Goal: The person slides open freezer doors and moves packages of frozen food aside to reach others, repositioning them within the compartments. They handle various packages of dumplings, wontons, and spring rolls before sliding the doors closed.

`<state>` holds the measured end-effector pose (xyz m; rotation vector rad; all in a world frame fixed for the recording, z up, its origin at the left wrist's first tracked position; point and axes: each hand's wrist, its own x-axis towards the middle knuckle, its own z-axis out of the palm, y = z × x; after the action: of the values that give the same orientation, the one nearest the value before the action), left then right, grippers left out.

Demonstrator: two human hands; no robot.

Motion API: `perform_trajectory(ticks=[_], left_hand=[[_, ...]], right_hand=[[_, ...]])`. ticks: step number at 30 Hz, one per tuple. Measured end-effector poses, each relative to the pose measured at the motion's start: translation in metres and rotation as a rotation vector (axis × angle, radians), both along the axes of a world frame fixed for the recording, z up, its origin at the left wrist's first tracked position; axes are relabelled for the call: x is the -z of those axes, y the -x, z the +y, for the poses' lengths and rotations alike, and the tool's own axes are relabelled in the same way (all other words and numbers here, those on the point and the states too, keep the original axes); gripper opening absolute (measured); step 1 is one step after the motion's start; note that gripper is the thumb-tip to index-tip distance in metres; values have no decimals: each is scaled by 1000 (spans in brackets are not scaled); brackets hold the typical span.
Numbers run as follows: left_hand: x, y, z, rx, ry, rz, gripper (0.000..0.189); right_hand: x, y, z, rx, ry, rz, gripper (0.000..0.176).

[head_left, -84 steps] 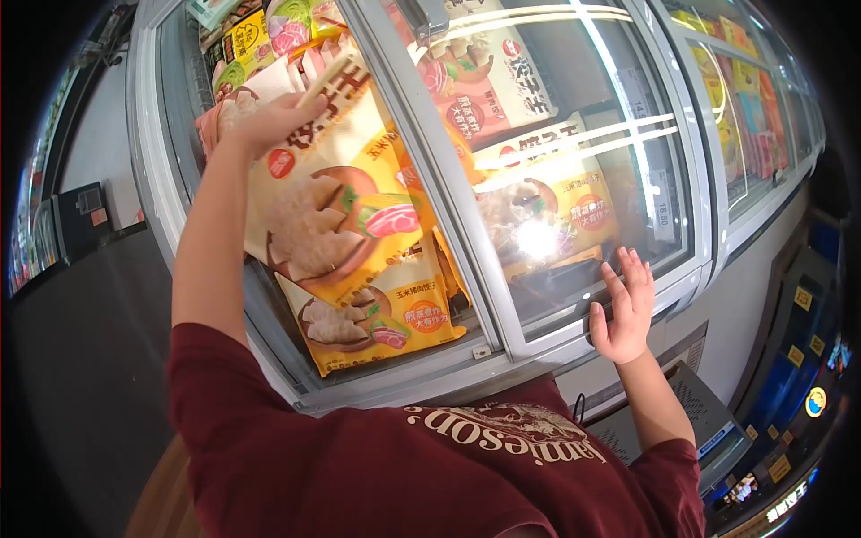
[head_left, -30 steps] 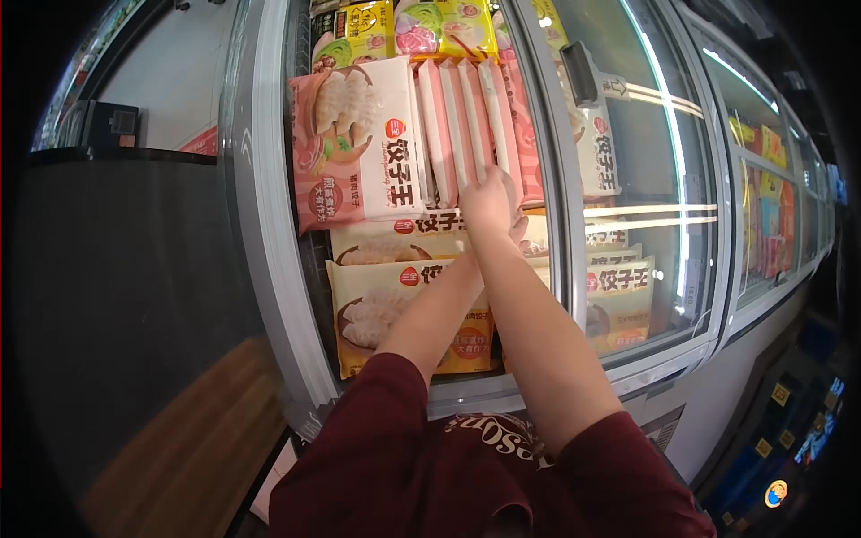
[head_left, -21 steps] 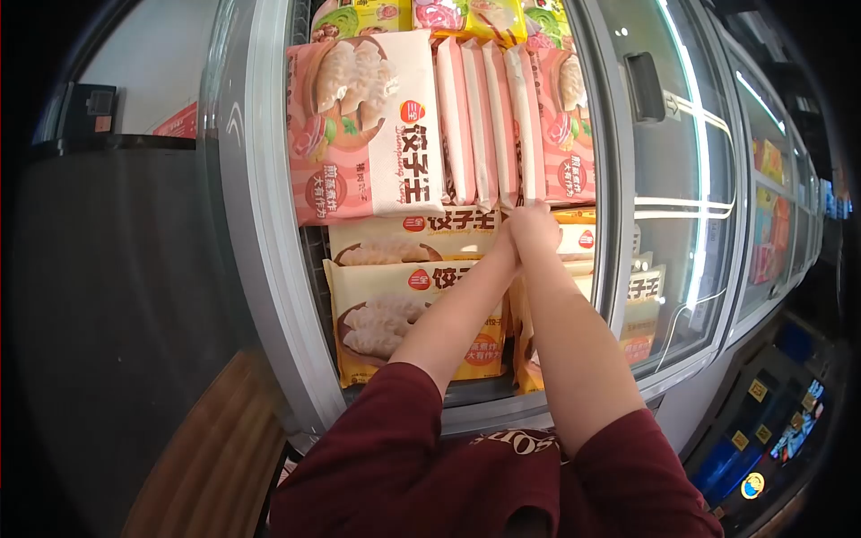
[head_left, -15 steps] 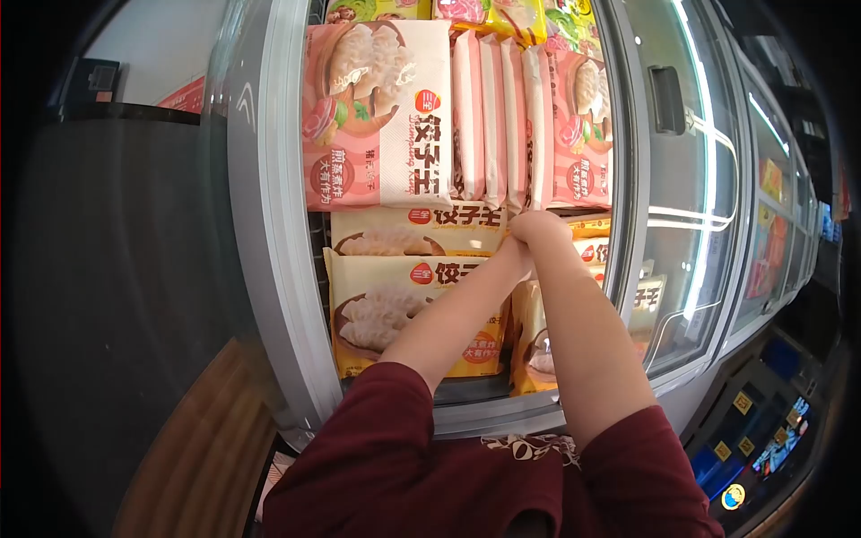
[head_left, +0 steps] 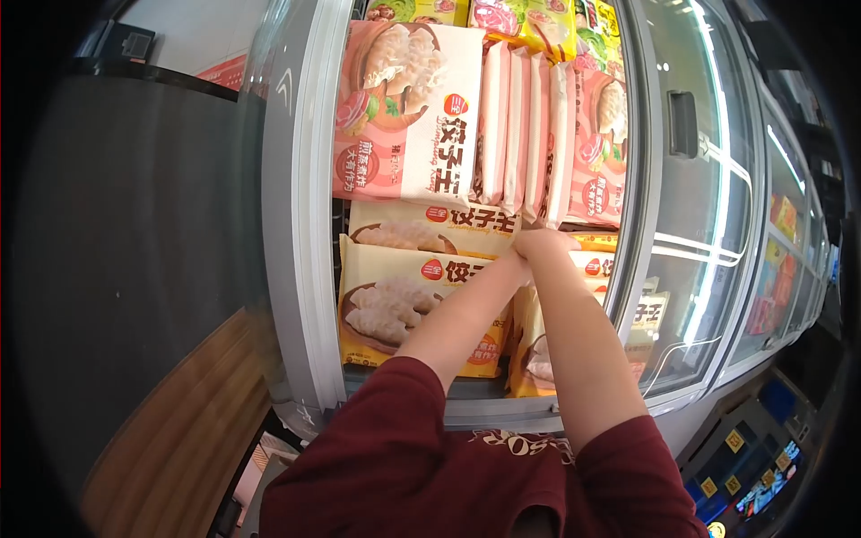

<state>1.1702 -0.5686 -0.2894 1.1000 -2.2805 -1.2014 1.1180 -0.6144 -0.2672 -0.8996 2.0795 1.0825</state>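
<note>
My right hand [head_left: 544, 240] is bent down at the wrist over the lower ends of the upright pink dumpling bags [head_left: 527, 134] in the freezer. Tucked against it, my left hand [head_left: 522, 263] reaches into the same gap. The fingers of both hands are hidden, so I cannot tell what they hold. Left of my hands, cream and yellow dumpling bags [head_left: 404, 305] lie overlapping; another yellow dumpling bag [head_left: 531, 354] shows beneath my forearms. A large pink and white dumpling bag [head_left: 408, 112] lies flat above, beside the upright row.
The freezer's grey frame [head_left: 300, 206] runs along the left. A glass lid with a dark handle [head_left: 683, 124] covers the right side. Yellow and green bags [head_left: 520, 25] lie at the far end. Beyond the left frame is a dark surface [head_left: 161, 215] above wooden slats [head_left: 170, 430].
The whole view has shifted and tilted slightly, moving the freezer rightward in the frame. The upright pink bags lean a little differently. Both hands stay together in the gap.
</note>
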Motion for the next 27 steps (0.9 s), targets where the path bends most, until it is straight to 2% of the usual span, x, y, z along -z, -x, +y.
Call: perform_trajectory(ticks=[3,4,5,7,8,10,13,16,19,21,22,25,27], left_hand=[[-3,-46,-4,-25,-108,12,32],[0,-67,-5,-43,-150,3,32],[41,-91,7,-174,-76,-25,32],[-15,-137,-11,-48,-234,-561,39],[-14,-154,-5,-93,-145,-635,39],[-12,-175,12,-172,32,-775,41],[-14,-178,6,153,-396,-910,44],[-29,-176,3,132,-455,-975,46],[-48,-177,-6,-122,-534,-810,35],[-19,-183,-13,-516,-399,-690,34],[-12,-184,-13,-707,-330,-625,34],[-1,-188,-17,-1053,66,-691,32],[11,-194,-22,-1211,141,-640,32]], right_hand=[[-49,-36,-12,-239,72,-360,41],[-46,-52,-4,-272,196,-436,42],[-40,-63,7,-301,322,-510,42],[-21,-70,31,-277,446,-603,47],[-11,-74,40,-266,516,-649,50],[-7,-70,59,-426,456,-590,49],[-11,-65,72,-599,335,-647,44],[-20,-67,61,-621,238,-704,37],[-20,-66,55,-431,493,-643,30],[7,-58,52,-171,792,-512,33],[8,-56,52,-147,1047,-486,29],[20,-55,40,-107,1192,-337,29],[21,-61,41,-59,1197,-266,31]])
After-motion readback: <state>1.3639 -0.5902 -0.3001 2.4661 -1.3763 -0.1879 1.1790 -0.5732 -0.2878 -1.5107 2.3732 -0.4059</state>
